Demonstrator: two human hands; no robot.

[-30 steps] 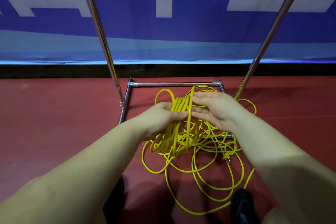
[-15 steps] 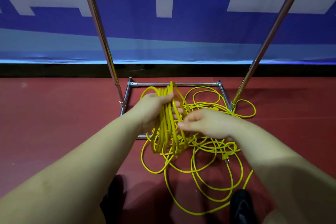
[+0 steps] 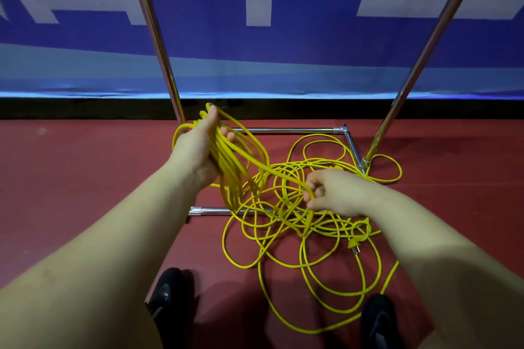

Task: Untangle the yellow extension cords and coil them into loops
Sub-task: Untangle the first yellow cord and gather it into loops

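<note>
The far part of the scene is filled by a blue banner (image 3: pixel 198 37) with large white shapes, hung above a dark strip at the foot of the wall. Below it a red floor (image 3: pixel 71 178) is spread towards the near edge. A chrome rack frame (image 3: pixel 283 130) is stood on the floor, with two slanted poles rising to the far left and far right and a rectangular base laid flat. Two bare forearms are extended from the near corners. The yellow extension cords (image 3: pixel 297 235) are seen mostly as a loose tangle on the floor, spread over the near bar of the base and out to the right past the right pole's foot, where one loop is laid. A bundle of several gathered loops is held up at the left by the left hand (image 3: pixel 198 150), its grip wrapped round the strands, which are hung down from it towards the near bar. A single strand from that bundle is led to the right hand (image 3: pixel 337 193), where it is pinched in a clenched grip above the tangle. Two black shoes (image 3: pixel 170 295) are seen at the near edge. A yellow plug (image 3: pixel 354 245) is laid on the floor at the near right of the tangle.
</note>
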